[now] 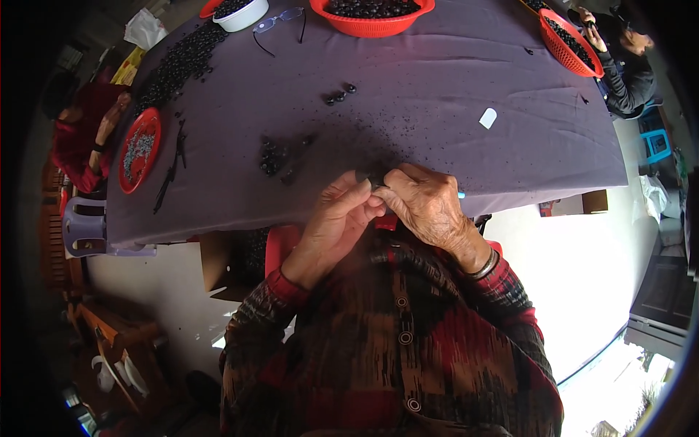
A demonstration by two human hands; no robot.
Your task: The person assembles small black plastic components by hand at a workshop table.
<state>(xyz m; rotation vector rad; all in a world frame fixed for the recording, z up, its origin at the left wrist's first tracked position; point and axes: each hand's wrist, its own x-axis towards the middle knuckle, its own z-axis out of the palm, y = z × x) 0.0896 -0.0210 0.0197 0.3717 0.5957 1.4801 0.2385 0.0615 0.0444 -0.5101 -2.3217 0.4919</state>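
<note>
- Black piece [368, 177] between left hand [336, 211] and right hand [431, 204], fingers curled close; exact grip cannot be told.
- Hands meet over the tablecloth's [524, 164] near edge, probably for steadiness.
- Dark round pieces [271, 158] lie nearby, seemingly for reach.

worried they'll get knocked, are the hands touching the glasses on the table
No, the left hand and right hand are both well away from the glasses, which lie beside the white bowl.
</note>
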